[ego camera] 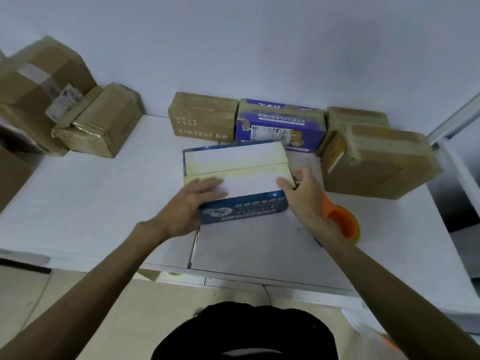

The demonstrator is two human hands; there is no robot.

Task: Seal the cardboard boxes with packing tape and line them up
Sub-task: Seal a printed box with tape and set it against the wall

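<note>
Blue cardboard box (pixel 244 209), glossy yellowish-taped flaps (pixel 233 162)

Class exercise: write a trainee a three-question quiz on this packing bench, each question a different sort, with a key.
1. True or false: the left hand lies flat on top of the blue box.
2. Choose one: the orange tape dispenser is (a) held in the right hand, (b) on the table by the right wrist, (c) on the floor.
3. Fill in: at the back, the brown box just left of the purple box is printed with the word ____.

Key: 1 true; 2 b; 3 KIMTRUE.
</note>
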